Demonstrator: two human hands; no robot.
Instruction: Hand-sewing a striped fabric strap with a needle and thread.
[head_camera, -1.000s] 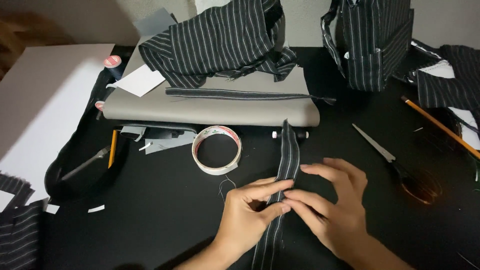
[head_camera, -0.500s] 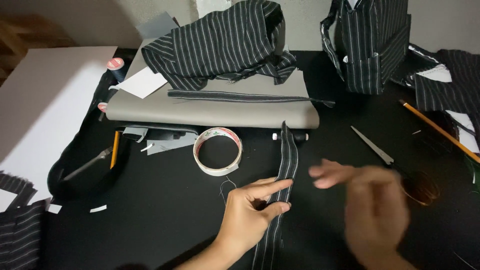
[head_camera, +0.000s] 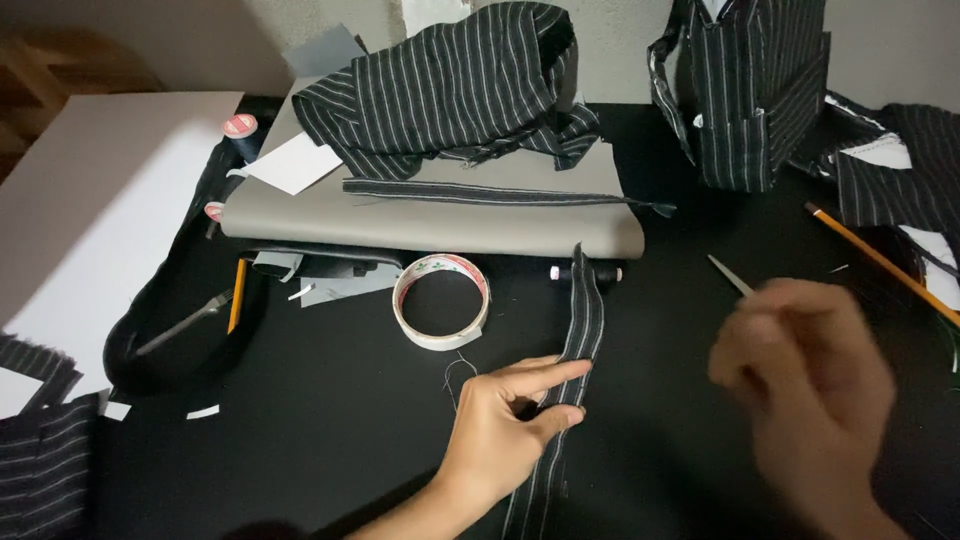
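A long narrow strip of black pinstriped fabric (head_camera: 580, 320) lies on the black table, running from near the grey board down to the front edge. My left hand (head_camera: 505, 425) rests on its middle, index finger and thumb pinching the strip flat. My right hand (head_camera: 810, 365) is blurred, to the right of the strip, over a pair of scissors (head_camera: 730, 275) whose blade tip pokes out above it. Whether it holds anything is hidden by the blur.
A roll of white tape (head_camera: 441, 300) lies left of the strip. Behind it a grey board (head_camera: 430, 215) carries a pile of striped fabric (head_camera: 460, 90) and another strip (head_camera: 500, 193). A striped garment (head_camera: 745, 90) stands at back right, a pencil (head_camera: 880, 262) at right.
My right hand has left the strip and swung right, toward the scissors. My left hand stays on the strip.
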